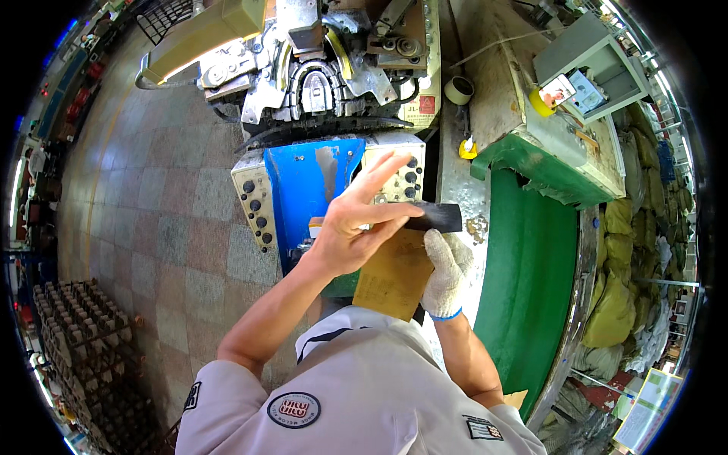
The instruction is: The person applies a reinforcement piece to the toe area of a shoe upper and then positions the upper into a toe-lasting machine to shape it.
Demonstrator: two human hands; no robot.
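My bare left hand reaches over a brown board in front of me. Its thumb and a finger pinch the left end of a dark flat piece, while the other fingers stretch upward. My right hand wears a whitish knit glove with a blue cuff. Its thumb and fingers are closed at the lower edge of the same piece; the glove hides part of the grip. Beyond both hands stands a machine with a blue front panel and a curved metal clamp.
Black knobs line the machine's control boxes on both sides. At right runs a green belt, beside a worn cabinet. A yellow tape roll sits on it. A loaded rack stands on the tiled floor at left.
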